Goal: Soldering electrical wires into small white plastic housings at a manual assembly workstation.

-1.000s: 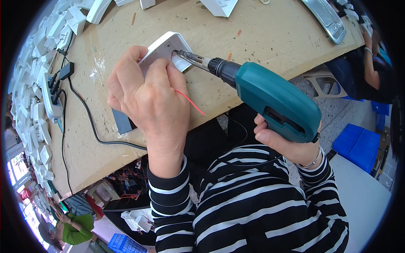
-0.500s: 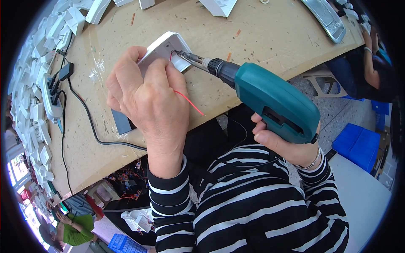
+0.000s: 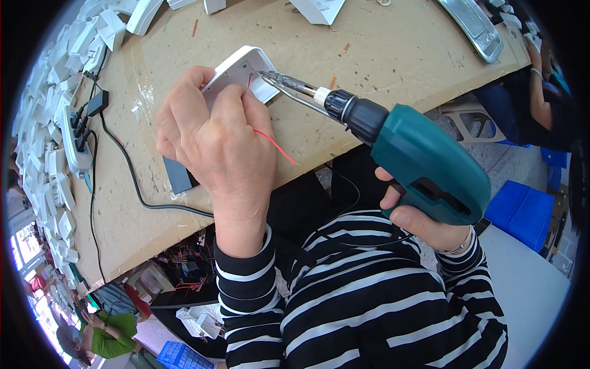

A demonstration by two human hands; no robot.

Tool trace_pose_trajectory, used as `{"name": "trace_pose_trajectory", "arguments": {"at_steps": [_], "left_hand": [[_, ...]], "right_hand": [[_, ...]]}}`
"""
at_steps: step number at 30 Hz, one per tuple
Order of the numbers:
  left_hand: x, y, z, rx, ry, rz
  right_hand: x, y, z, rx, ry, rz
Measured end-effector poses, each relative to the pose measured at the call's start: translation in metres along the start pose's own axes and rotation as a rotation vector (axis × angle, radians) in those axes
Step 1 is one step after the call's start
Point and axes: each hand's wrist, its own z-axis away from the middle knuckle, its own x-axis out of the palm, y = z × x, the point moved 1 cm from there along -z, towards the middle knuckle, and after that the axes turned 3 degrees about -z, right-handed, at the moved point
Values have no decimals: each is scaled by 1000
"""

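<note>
My left hand [image 3: 218,132] grips a small white plastic housing [image 3: 249,58] and holds it tilted on the tabletop. A red wire [image 3: 275,146] runs under its fingers, one end at a spot inside the housing and the loose end sticking out toward me. In my right hand [image 3: 424,224] is a teal gun-shaped soldering iron [image 3: 430,166] with a black collar and a metal tip. The tip points left, by the housing's inner wall near the wire's end; whether it touches cannot be made out. A thin metal tube lies alongside the tip.
White plastic housings [image 3: 58,178] pile along the table's left side. A power strip [image 3: 75,144] with black cables lies beside them, and a dark flat block [image 3: 178,176] sits beside my left hand. A metal tray [image 3: 476,31] is at far right; co-workers sit at lower left and far right.
The soldering iron and my right hand have drawn back to the right and slightly toward me, bringing the tip away from the wire's end. My left hand and the housing stay almost still.
</note>
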Motion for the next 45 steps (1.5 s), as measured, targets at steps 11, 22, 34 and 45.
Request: {"name": "trace_pose_trajectory", "arguments": {"at_steps": [11, 22, 34, 45], "left_hand": [[-16, 1, 2, 6, -53, 23], [-51, -14, 29, 253, -123, 335], [-31, -12, 24, 237, -63, 621], [-21, -2, 10, 43, 9, 321]], "right_hand": [[-8, -3, 3, -29, -119, -57], [-13, -5, 4, -98, -25, -104], [-10, -3, 5, -56, -71, -57], [-10, -4, 1, -70, -45, -37]]}}
